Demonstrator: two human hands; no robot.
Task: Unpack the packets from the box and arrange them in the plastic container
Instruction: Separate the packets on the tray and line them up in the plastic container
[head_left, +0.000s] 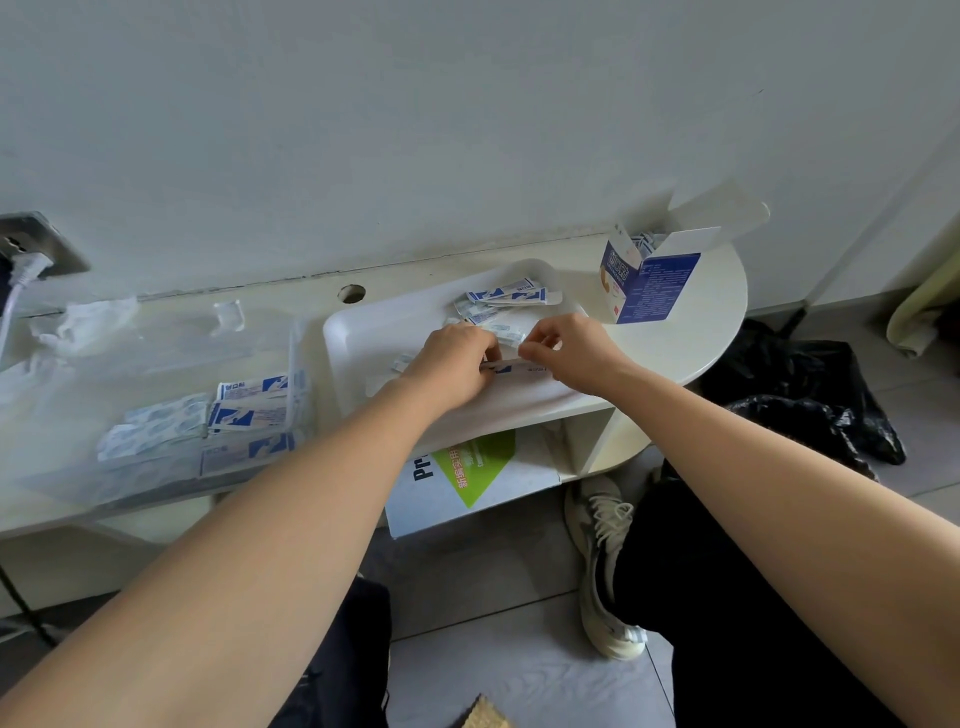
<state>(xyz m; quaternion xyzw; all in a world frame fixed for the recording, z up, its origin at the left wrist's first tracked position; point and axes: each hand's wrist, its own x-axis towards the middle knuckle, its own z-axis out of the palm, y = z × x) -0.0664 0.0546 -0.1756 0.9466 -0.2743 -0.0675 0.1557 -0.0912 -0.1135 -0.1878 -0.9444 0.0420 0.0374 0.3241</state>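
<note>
**Packet held at both ends; container lies to the left of the grip.**

Nearest, the plastic container (297, 364) stands on the tabletop (696, 332) with stowed packets (249, 410) lying flat in its near right part. Just beside it, over the white tray (358, 332), the left hand (457, 358) and right hand (576, 353) pinch the held packet (511, 368) by its ends. Each grip is narrow and closed on it, and its long axis runs left to right. The left hand is nearer the container, so a leftward carry is judged next. Beyond lie loose packets (506, 299), and farthest right stands the open box (649, 280).
</note>
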